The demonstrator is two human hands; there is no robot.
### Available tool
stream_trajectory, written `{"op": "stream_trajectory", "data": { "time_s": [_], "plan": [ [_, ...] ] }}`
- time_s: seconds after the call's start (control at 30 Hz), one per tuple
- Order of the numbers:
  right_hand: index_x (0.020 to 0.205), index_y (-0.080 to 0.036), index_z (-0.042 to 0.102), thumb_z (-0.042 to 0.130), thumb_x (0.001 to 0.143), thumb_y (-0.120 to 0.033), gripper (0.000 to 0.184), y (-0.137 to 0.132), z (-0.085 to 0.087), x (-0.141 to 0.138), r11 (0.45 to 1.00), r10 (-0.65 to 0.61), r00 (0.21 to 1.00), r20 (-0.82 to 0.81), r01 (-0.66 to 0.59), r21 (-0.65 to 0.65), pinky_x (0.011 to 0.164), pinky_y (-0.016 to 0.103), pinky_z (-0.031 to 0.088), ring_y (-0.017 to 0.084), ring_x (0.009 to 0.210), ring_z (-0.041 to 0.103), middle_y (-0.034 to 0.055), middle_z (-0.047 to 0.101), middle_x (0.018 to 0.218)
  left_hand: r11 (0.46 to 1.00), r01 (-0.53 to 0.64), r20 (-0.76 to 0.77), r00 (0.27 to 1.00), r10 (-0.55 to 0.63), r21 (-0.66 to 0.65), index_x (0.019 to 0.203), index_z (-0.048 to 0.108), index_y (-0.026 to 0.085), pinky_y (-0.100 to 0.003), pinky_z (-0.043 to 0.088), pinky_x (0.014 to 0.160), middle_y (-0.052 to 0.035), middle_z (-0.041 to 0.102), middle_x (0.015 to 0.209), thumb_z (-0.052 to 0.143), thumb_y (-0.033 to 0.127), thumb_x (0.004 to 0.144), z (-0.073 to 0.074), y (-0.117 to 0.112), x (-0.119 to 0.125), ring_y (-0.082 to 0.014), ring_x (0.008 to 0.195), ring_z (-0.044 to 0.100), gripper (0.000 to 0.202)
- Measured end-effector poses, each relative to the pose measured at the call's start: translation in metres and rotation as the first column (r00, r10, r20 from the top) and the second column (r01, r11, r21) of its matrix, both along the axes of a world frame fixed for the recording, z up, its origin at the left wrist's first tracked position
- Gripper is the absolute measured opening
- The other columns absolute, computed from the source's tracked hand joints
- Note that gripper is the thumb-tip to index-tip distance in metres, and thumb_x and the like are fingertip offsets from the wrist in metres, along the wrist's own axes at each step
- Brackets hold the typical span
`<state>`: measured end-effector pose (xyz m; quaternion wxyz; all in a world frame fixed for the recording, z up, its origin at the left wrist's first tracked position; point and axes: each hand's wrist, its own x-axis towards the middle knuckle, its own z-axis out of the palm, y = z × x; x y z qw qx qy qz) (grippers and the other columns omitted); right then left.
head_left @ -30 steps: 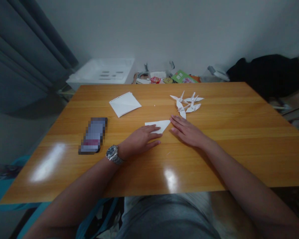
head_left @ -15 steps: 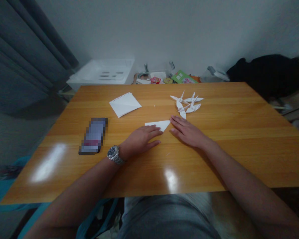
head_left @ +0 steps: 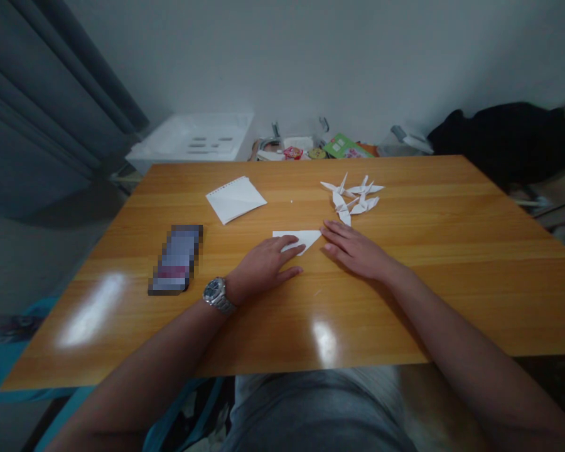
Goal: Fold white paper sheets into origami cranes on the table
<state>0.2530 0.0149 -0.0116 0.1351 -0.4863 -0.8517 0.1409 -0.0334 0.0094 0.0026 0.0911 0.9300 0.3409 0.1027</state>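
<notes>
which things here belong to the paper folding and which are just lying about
In the job:
folded paper, under the left hand, one corner at the right hand
probably also white sheets, paper birds

Seemingly just lying about:
phone
white tray
green booklet

The left hand (head_left: 263, 265) rests on folded paper (head_left: 309, 237) (white), the right hand (head_left: 354, 251) at its corner.

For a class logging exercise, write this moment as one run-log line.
left hand: on folded paper; right hand: at its right corner; beyond: paper cranes
</notes>
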Motion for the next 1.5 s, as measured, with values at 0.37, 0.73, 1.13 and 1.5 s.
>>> {"op": "stream_trajectory", "data": {
  "time_s": [0.37, 0.73, 1.13, 1.5],
  "plan": [
    [0.145, -0.014, 0.057, 0.039, 0.105, -0.052, 0.059, 0.0, 0.001, 0.002, 0.997, 0.025, 1.0, -0.002, -0.025, 0.07, 0.121, 0.049, 0.037, 0.029, 0.146, 0.044, 0.0171, 0.046, 0.157, 1.0, -0.006, -0.004, 1.0, 0.006, 0.002, 0.144, 0.055, 0.02, -0.047, 0.036, 0.12, -0.012, 0.053, 0.149, 0.047, 0.048, 0.104, 0.001, 0.0, -0.001, -0.0276, 0.136, 0.052, 0.049],
    [0.132, -0.018, 0.068, 0.054, 0.102, -0.032, 0.036, 0.001, -0.003, -0.001, 0.977, 0.132, 0.984, -0.123, -0.108, 0.183, 0.11, 0.049, 0.05, 0.028, 0.128, 0.06, 0.0161, 0.063, 0.14, 1.0, 0.028, 0.043, 0.999, -0.027, -0.011, 0.137, 0.059, 0.017, -0.049, 0.039, 0.118, -0.0146, 0.055, 0.145, 0.053, 0.043, 0.102, 0.001, 0.002, 0.0, -0.0292, 0.133, 0.054, 0.044],
    [0.115, -0.017, 0.075, 0.062, 0.098, -0.024, 0.023, 0.001, -0.005, -0.004, 0.957, 0.229, 0.962, -0.149, -0.194, 0.217, 0.101, 0.05, 0.054, 0.029, 0.119, 0.064, 0.0164, 0.068, 0.129, 0.998, 0.034, 0.104, 0.994, -0.039, 0.046, 0.125, 0.065, 0.017, -0.047, 0.044, 0.114, -0.0107, 0.065, 0.135, 0.054, 0.039, 0.102, -0.004, 0.006, 0.001, -0.0272, 0.125, 0.061, 0.034],
    [0.111, -0.019, 0.076, 0.065, 0.096, -0.023, 0.019, -0.001, -0.005, -0.008, 0.946, 0.293, 0.936, -0.194, -0.255, 0.198, 0.099, 0.048, 0.054, 0.028, 0.117, 0.064, 0.0149, 0.069, 0.125, 0.999, -0.046, 0.095, 0.995, 0.044, 0.018, 0.129, 0.065, 0.016, -0.041, 0.052, 0.105, -0.0091, 0.066, 0.133, 0.055, 0.029, 0.102, -0.004, 0.008, 0.003, -0.0248, 0.118, 0.065, 0.031]
  ]
}}
